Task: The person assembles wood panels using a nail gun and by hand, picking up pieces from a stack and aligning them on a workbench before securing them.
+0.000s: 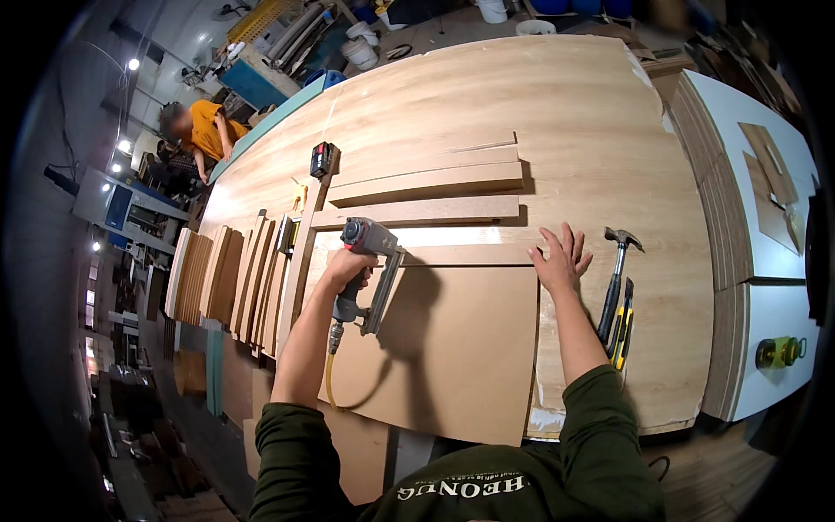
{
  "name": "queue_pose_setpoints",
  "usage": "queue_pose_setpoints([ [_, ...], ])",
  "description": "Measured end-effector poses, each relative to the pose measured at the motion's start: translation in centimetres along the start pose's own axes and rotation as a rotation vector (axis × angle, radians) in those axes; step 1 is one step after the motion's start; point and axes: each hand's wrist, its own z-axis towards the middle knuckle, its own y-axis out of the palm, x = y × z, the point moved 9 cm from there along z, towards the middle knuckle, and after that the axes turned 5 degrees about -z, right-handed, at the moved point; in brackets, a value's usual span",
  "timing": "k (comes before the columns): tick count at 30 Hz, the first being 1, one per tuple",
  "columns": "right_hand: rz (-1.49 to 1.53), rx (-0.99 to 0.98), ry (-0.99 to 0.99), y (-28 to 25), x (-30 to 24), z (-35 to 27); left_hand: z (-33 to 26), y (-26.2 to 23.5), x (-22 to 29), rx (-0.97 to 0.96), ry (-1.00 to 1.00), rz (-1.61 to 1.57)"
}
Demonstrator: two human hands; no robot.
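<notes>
My left hand (348, 266) is wrapped round the grip of a pneumatic nail gun (376, 237). Its nose meets the left part of a narrow wood strip (478, 255); whether it touches is hard to tell. This strip runs along the far edge of a large brown board (474, 348). A yellowish air hose (372, 394) hangs from the gun's handle and curves over the board. My right hand (561, 259) is open, fingers spread, with the thumb side at the strip's right end. Right of it lie a claw hammer (617, 278) and a yellow-and-black utility knife (623, 329).
Beyond the board, several wood strips (426, 184) lie on the worktable (487, 96). Stacked slats (204, 274) line its left side, near a black-and-red battery pack (323, 160). White-topped panels (765, 174) stand at the right. A person in orange (211, 130) works at the far left.
</notes>
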Motion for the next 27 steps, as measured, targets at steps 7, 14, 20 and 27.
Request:
queue_pose_setpoints([
  [7, -0.016, 0.000, 0.012, -0.4, 0.0, -0.1, -1.9, -8.0, 1.5, 0.131, 0.095, -0.055],
  [14, -0.035, 0.002, -0.009, 0.2, 0.0, 0.2, -1.0, -10.3, -1.5, 0.179, 0.035, -0.018],
  [20, -0.041, -0.014, -0.009, 0.2, 0.1, 0.3, 0.2, -9.1, -2.6, 0.175, 0.018, -0.021],
  [27, -0.050, -0.034, -0.005, -0.1, -0.1, 0.1, 0.8, -8.6, -2.9, 0.150, 0.012, -0.007],
])
